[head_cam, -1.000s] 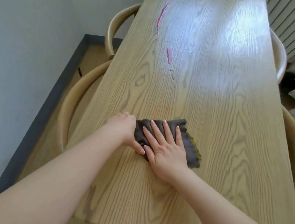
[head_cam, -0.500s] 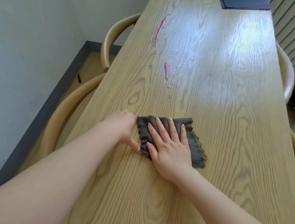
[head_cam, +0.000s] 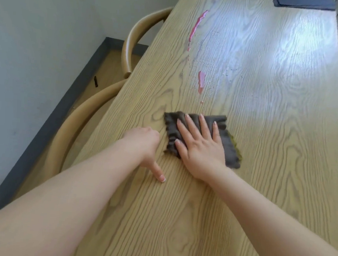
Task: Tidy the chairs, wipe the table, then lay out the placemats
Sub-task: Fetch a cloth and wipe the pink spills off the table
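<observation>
1. Our left hand rests on the table just left of the cloth, thumb out; whether its fingers are curled, we cannot tell.
2. Our right hand presses the cloth flat, fingers straight and spread (the wiping step, we judge).
3. Pink spills lie beyond the cloth; next we should push it forward over them.
4. No containers show.
</observation>
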